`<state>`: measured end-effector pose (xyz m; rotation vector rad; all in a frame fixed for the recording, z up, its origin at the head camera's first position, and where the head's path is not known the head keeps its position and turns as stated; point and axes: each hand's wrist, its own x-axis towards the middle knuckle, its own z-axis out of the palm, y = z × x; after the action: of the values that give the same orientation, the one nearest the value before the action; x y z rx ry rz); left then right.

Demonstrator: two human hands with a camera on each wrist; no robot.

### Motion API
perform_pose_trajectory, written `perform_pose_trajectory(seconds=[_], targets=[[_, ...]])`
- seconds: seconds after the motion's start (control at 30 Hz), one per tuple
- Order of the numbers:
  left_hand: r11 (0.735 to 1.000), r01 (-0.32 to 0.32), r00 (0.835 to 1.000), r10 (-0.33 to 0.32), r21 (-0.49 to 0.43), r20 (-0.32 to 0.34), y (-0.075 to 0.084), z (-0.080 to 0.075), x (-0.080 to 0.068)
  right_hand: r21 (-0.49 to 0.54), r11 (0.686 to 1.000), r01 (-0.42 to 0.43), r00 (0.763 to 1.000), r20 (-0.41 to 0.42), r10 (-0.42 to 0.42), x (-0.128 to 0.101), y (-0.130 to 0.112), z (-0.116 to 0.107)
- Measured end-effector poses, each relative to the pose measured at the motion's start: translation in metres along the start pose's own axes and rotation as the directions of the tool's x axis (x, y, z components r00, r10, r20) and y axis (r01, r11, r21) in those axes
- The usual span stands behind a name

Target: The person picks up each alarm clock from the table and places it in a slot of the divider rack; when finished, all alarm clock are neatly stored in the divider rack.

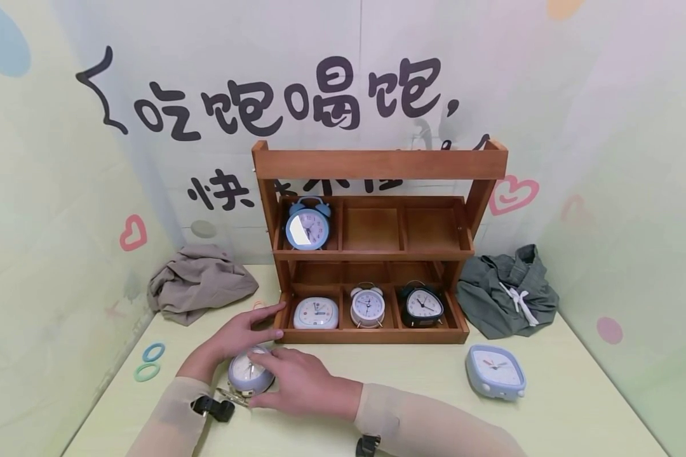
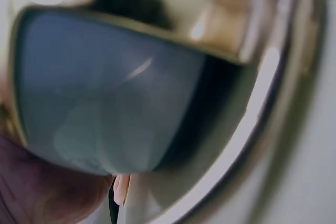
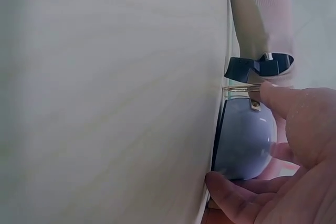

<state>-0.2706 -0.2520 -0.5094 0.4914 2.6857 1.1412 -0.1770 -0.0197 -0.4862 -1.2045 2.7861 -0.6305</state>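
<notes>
Both grips on one lavender alarm clock point(image 1: 250, 372) lying face-up on the counter point(image 1: 411, 387), near its front-left part, just before the wooden rack point(image 1: 377, 165). Right hand point(image 1: 303, 384) curled over the clock's right side, thumb and fingers pinching its body; same hold seen in the right wrist view, grey-blue clock body point(image 3: 245, 140) between thumb and forefinger. Left hand point(image 1: 237, 333) behind the clock, fingers stretched toward the rack's lower-left corner, palm against the clock's far edge; whether it clasps or merely rests cannot be told. Left wrist view too blurred and close for more than the clock's glass.

On the rack: blue twin-bell clock point(image 1: 307, 225) in the upper-left compartment; below, white square clock point(image 1: 316, 313), white twin-bell clock point(image 1: 367, 306), black clock point(image 1: 420, 304). Blue square clock point(image 1: 495, 371) lying at the counter's right. Beige cloth point(image 1: 197, 282) left of the rack, grey-green cloth point(image 1: 505, 292) right. Two hair rings point(image 1: 150, 362) near the left edge.
</notes>
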Motion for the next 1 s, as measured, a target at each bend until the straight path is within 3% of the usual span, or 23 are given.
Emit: perform_pose_trajectory(seconds=[0.47, 1.0], targets=[[1.0, 0.002, 1.0, -0.001, -0.022, 0.009, -0.001, -0.001, 0.001, 0.036, 0.999, 0.011, 1.0, -0.018, -0.01, -0.008, 0.008, -0.005], [0.999, 0.034, 0.999, -0.034, -0.017, 0.01, 0.0, 0.0, 0.001, 0.182, 0.98, -0.082, 0.996, 0.036, 0.077, -0.052, 0.038, -0.03]])
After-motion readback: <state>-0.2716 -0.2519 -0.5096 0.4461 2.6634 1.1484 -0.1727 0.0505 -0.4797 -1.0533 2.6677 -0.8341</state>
